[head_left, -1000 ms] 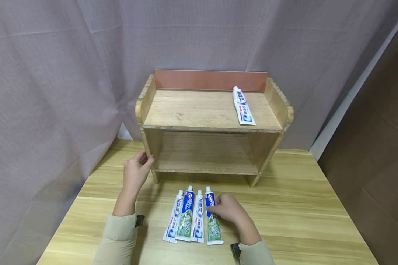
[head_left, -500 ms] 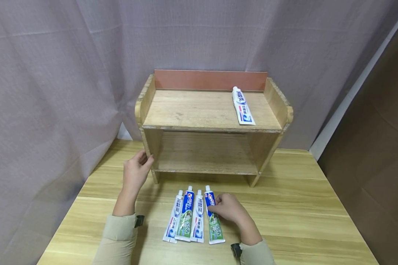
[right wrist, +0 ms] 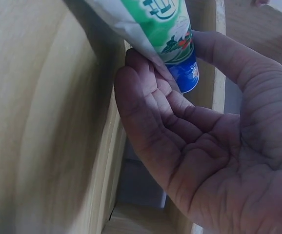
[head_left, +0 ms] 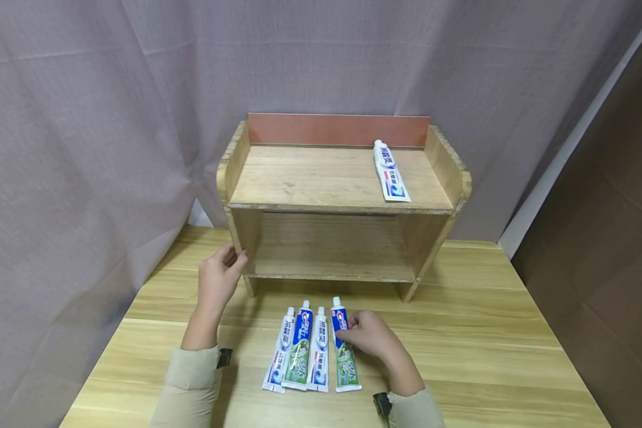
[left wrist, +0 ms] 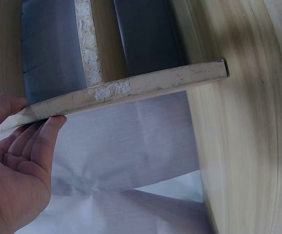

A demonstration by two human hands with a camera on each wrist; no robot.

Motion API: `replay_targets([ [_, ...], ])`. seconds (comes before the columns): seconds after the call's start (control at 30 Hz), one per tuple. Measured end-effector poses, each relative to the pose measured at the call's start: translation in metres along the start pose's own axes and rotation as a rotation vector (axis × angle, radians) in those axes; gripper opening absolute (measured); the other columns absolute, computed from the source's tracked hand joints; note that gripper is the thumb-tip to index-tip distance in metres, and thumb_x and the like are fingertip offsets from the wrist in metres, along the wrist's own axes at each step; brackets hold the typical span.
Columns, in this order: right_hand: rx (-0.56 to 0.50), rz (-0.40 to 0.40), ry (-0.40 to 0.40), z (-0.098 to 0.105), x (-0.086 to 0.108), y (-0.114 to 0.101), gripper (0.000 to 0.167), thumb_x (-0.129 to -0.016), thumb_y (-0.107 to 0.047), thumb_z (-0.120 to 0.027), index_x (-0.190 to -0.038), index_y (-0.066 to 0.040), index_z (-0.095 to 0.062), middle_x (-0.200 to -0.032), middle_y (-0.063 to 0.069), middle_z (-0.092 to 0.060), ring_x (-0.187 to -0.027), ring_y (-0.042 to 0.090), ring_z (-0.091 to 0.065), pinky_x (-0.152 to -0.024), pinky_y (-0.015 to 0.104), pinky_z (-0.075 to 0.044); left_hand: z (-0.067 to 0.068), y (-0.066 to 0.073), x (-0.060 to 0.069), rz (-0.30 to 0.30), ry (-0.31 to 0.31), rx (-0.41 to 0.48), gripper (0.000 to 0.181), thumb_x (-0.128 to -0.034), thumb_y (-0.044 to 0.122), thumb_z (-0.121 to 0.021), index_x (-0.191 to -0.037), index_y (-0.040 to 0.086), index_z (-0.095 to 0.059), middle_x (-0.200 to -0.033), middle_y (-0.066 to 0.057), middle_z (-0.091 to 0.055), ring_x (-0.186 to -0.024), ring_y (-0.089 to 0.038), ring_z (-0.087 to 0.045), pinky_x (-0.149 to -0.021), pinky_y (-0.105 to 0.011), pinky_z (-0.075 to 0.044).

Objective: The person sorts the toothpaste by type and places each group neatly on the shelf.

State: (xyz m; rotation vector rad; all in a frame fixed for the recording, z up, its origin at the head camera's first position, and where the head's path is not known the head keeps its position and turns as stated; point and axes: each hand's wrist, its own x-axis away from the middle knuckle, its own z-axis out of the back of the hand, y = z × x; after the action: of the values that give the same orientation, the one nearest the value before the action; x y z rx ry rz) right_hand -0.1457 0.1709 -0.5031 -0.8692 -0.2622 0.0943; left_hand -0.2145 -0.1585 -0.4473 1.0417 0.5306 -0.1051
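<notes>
My right hand (head_left: 373,334) holds a blue and green toothpaste tube (head_left: 346,362) between thumb and curled fingers, at the right end of a row on the table. In the right wrist view the tube (right wrist: 172,41) lies between thumb and fingers. Left of it are a white toothpaste tube (head_left: 318,356), another blue and green tube (head_left: 299,351) and a second white tube (head_left: 280,356). My left hand (head_left: 219,276) grips the left side panel of the wooden shelf (head_left: 299,277); in the left wrist view thumb and fingers pinch the panel edge (left wrist: 146,87).
One white toothpaste tube (head_left: 390,175) lies on the shelf's upper board, toward the right. The two-level shelf stands at the back of the wooden table (head_left: 492,345). A grey curtain (head_left: 321,53) hangs behind, and a brown cloth (head_left: 604,226) is at the right.
The right hand's tube has shifted slightly up and away from me, its bottom end first swinging a little to the right. My left hand keeps its grip on the panel.
</notes>
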Motion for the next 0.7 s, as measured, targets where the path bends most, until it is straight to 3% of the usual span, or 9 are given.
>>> replay_targets([
  [0.7,-0.044,0.005,0.011,0.0044,0.0021,-0.0063,0.024,-0.085,-0.025,-0.079,-0.078,-0.006,-0.066,-0.063,0.000,-0.060,-0.054,0.012,-0.050,-0.046,0.021,-0.043,0.0007,-0.0002,0.0006,0.008,-0.011,-0.016,0.028,-0.0946,0.015,-0.068,-0.118,0.000,-0.070,-0.112,-0.022,-0.071,-0.103,-0.032,-0.071,-0.084,-0.029,-0.061],
])
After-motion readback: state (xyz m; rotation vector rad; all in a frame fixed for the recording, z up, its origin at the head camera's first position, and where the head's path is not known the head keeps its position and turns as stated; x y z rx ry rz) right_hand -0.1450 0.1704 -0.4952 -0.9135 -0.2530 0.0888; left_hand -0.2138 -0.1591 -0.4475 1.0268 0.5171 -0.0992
